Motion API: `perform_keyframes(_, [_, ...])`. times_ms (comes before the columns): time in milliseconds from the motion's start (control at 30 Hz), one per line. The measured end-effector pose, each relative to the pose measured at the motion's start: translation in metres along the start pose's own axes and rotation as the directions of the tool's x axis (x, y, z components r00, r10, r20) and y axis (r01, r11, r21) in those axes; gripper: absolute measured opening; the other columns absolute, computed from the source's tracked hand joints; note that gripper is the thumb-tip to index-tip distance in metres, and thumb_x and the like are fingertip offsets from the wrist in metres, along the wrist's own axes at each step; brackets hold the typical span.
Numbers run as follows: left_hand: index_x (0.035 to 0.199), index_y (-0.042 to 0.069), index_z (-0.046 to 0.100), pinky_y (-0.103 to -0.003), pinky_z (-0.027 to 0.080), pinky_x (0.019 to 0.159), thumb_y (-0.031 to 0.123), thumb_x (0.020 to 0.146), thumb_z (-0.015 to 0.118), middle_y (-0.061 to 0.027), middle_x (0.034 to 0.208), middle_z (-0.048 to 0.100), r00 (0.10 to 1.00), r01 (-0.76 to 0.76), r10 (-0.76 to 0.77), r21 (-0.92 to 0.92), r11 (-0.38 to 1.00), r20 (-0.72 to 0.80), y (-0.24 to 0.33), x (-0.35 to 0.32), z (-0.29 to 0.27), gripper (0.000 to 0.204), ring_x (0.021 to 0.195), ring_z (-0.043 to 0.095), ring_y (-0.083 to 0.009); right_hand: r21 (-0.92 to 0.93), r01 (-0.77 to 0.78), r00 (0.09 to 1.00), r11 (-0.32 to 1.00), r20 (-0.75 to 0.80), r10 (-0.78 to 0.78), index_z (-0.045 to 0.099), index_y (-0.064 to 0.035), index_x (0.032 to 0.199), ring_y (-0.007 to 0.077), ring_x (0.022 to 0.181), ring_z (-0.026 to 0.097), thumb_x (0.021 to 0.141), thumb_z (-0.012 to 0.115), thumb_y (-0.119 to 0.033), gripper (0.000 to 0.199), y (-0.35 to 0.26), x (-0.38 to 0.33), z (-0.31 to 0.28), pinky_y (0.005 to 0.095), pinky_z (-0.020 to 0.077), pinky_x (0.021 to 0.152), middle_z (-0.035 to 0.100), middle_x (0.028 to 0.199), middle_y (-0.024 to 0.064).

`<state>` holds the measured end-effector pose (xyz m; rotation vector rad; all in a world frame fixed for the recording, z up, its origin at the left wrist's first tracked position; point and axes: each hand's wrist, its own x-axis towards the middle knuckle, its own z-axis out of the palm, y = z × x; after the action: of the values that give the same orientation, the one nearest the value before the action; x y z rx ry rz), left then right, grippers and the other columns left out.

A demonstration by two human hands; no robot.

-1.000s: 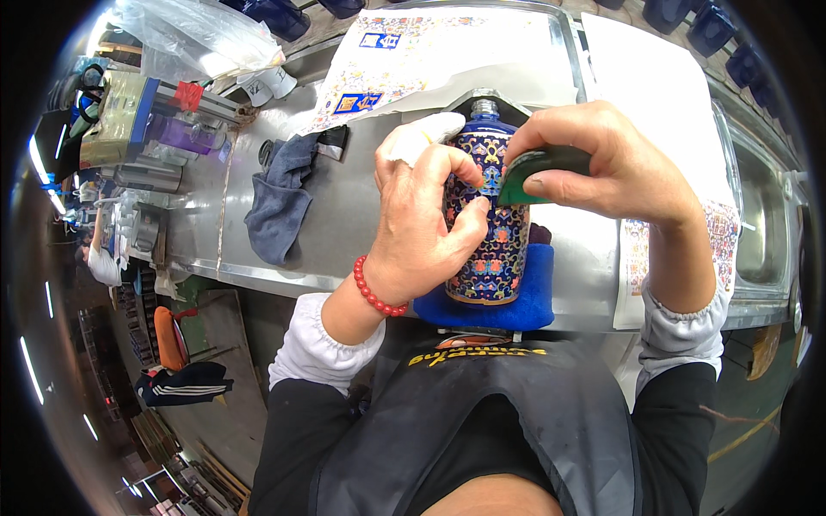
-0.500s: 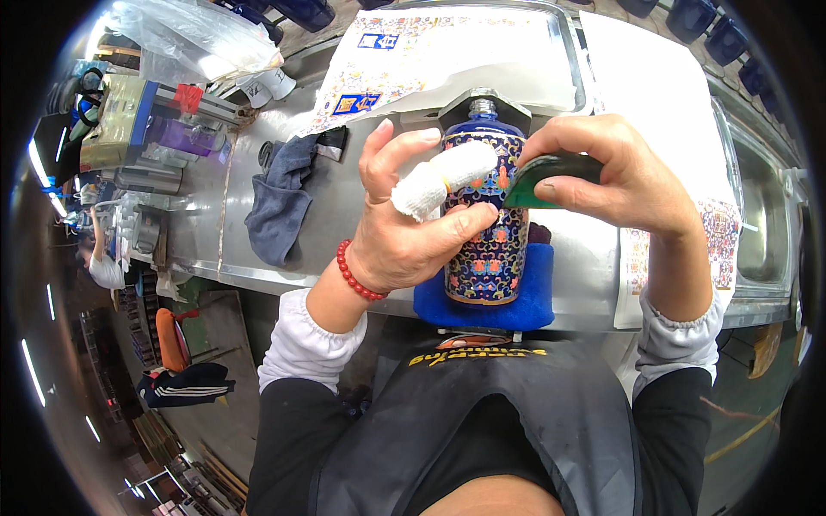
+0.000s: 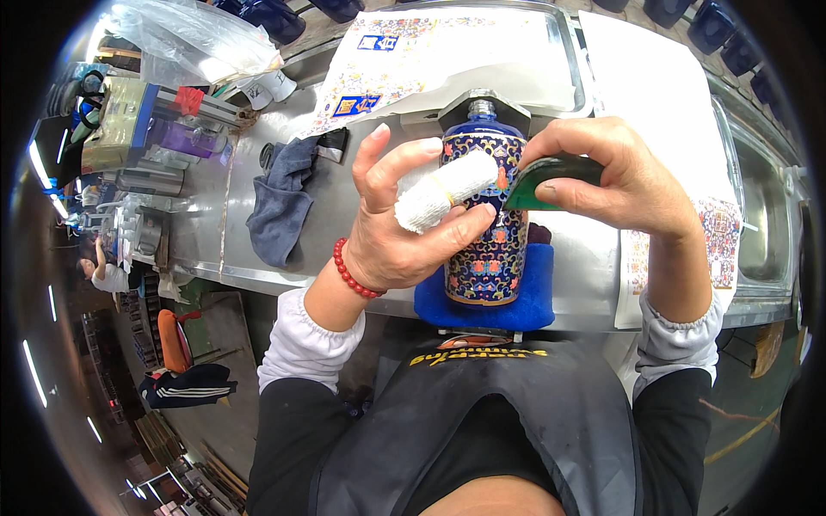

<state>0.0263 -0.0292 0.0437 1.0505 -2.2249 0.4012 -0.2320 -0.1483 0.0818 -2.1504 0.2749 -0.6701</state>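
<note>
Bench (image 3: 331, 202): carrying rag (image 3: 282, 211), left
Room: blue vessels (image 3: 711, 27) sitting far
Left hand (image 3: 391, 232): reaching wide-fingered over bottle (image 3: 484, 277)
Right hand (image 3: 615, 176): pinching green scraper (image 3: 527, 196)

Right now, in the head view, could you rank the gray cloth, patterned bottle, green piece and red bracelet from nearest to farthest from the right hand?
1. Green piece, in the right hand.
2. Patterned bottle, just left.
3. Red bracelet, on the left wrist.
4. Gray cloth, farther left, on the counter.
</note>
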Motion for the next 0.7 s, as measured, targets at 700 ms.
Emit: perform_keyframes(700, [0.097,0.031,0.08,-0.054,0.026,0.119,0.016,0.073,0.087,-0.013,0.129,0.055,0.999,-0.002,0.001,-0.035,0.999,-0.037,0.0032,-0.0028,0.0013,0.029,0.124,0.051,-0.0306,0.0,-0.004,1.0,1.0,-0.012,0.004,0.068,0.0015,0.108,0.0216,0.08,0.072,0.087,0.074,-0.008,0.023,-0.0011,0.0015,0.001,0.0322,0.0564,0.072,0.073,0.089,0.0125])
